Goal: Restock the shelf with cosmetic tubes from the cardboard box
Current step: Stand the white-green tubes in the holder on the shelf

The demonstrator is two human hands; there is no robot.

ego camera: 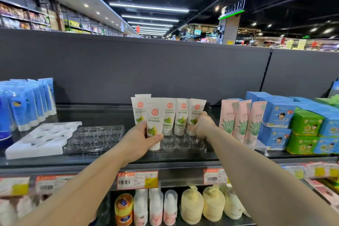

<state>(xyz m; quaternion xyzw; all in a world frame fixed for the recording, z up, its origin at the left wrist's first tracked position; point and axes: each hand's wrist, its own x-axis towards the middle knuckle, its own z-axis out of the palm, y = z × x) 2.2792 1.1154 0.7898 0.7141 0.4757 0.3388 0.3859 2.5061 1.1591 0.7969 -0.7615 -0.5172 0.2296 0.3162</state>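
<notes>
Step in hand: seating white aloe tubes in the clear socket tray (183, 146) on the top shelf (110, 159).

Left hand (142, 139) grips 1 tube (155, 124) over a front socket, cap down. Right hand (200, 124) pinches the rightmost tube (196, 113), 1 of 5 standing.

Next, probably: lower the cap into the socket. Cardboard box not in view.

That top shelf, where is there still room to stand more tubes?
Empty cups of the clear tray in front of the white tubes, the empty clear tray and white foam tray leftward. Crowded: pink tubes and boxes on the right.
</notes>
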